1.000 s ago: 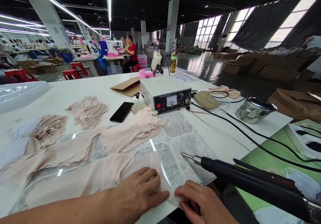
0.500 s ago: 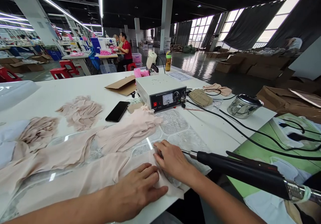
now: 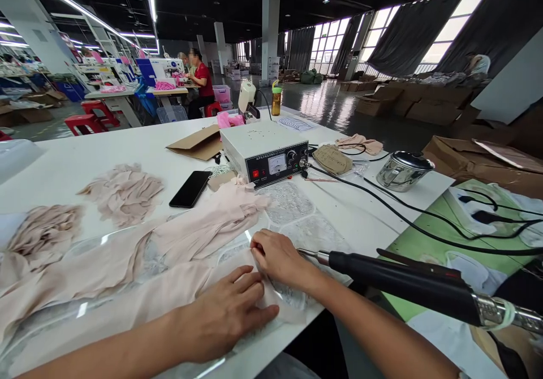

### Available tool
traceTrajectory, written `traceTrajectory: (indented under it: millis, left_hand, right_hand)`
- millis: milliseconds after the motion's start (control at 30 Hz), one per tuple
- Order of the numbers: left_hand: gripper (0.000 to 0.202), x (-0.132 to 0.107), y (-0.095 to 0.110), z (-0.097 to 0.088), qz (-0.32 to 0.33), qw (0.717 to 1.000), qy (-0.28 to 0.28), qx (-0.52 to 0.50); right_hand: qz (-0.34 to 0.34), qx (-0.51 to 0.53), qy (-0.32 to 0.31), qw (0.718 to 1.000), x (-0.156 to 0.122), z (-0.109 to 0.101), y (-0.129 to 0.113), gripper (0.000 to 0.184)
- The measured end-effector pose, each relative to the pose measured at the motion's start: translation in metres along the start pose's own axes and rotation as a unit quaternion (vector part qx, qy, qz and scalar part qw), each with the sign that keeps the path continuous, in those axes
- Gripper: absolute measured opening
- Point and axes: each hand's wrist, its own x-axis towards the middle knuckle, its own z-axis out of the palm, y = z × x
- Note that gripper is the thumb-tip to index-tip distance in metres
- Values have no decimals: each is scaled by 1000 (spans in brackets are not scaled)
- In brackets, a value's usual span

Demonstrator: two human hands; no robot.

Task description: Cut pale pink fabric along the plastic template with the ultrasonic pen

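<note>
My left hand [image 3: 227, 314] lies palm down on a sheer beige fabric piece [image 3: 123, 302], its fingers spread and thumb out to the right. Just beyond it, my right hand [image 3: 278, 257] has thumb and fingers pinched together at the far edge of that same piece; the fingertips partly hide what is between them. Beneath the fabric is a clear sheet with a grey stone-like pattern [image 3: 292, 203]. Behind my right wrist passes the metal tip of a black-handled tool [image 3: 399, 283], held by neither hand. More beige strips [image 3: 212, 215] lie left of my hands.
A control box with a dial [image 3: 265, 153] stands at the table's middle, its black cable [image 3: 382, 201] running right. Near it are a phone [image 3: 189, 189], a cardboard piece [image 3: 197, 143], a steel mug [image 3: 405, 171] and a bottle [image 3: 276, 100]. Beige cloth piles [image 3: 123, 192] lie left.
My right hand's fingers have drawn together into a tighter pinch at the fabric's edge. My left hand stays flat on the cloth. The view has shifted slightly to the right.
</note>
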Motion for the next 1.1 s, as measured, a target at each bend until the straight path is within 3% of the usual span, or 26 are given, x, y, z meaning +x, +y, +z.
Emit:
traceTrajectory:
  millis: [200,367,567,633,700,733,800,867,967,1033,1100]
  left_hand:
    - [40,-1,3,-1,-11,1000,-3,-10]
    - [41,-1,3,-2,-27,999,-15,-20]
    - [42,-1,3,-3,-22,999,-6,-31]
    - [43,-1,2,-3,-23,999,-11,-39]
    - [43,0,1,-3,-24,999,-21,-44]
    - [43,0,1,-4,-23,998,-26,-45]
    - [42,1,0,-5,-21,998,-32,-44]
    - [42,1,0,-7,-18,998,-36,-40]
    - [41,2,2,-9,-20,999,-33,-33]
    - [40,1,3,-8,-24,999,-26,-31]
    - [40,1,4,-8,-28,999,-21,-32]
  right_hand:
    - [-10,38,27,999,1,4,6,29]
    - [-30,94,82,992,-13,-1,9,7]
    - [-20,170,156,973,-92,1,28,22]
    - [36,236,178,955,-122,8,42,25]
    - [150,305,240,909,-146,13,57,26]
    - [215,327,299,870,-155,15,63,29]
    - [262,374,383,803,-163,14,69,36]
    - [229,413,449,758,-161,10,69,49]
    - [153,440,497,732,-144,0,59,66]
    - [119,480,516,699,-128,-5,53,56]
    - [75,546,534,641,-112,-9,48,40]
